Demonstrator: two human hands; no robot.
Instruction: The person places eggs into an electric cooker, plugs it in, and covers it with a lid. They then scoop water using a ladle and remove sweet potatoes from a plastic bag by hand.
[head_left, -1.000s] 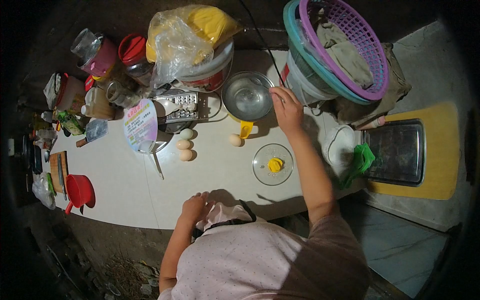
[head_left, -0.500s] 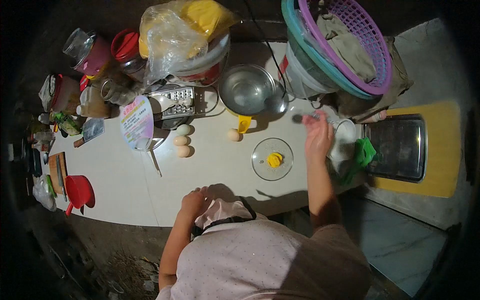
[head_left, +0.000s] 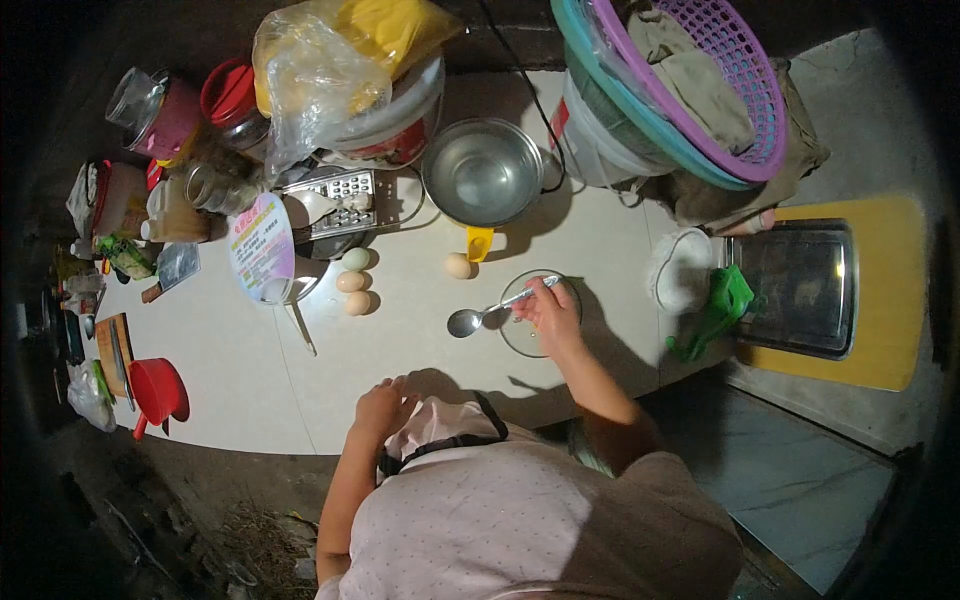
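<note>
My right hand [head_left: 553, 318] is closed on the handle of a metal spoon [head_left: 464, 323], its bowl pointing left above the table. Beneath that hand lies a round glass lid [head_left: 515, 340], its knob hidden by the fingers. My left hand [head_left: 383, 408] rests at the table's front edge beside pink cloth, fingers loosely bent, with nothing visible in it. A metal pot [head_left: 482, 170] with a yellow handle [head_left: 479, 244] stands behind the lid. One brown egg [head_left: 458, 266] is near the handle. A pale green egg [head_left: 355, 259] and two brown eggs [head_left: 350, 281] form a column further left.
To the right are a round container of white contents [head_left: 680, 272], a green plastic item [head_left: 733, 296] and a dark tray [head_left: 795, 290] on a yellow board [head_left: 890, 300]. Baskets [head_left: 770, 160] stand behind. A grater [head_left: 345, 200], jars and a red ladle [head_left: 158, 390] occupy the left.
My right hand has moved left and nearer me with the spoon, from beside the white-filled container to above the glass lid. My left hand stays in place. The view has shifted slightly.
</note>
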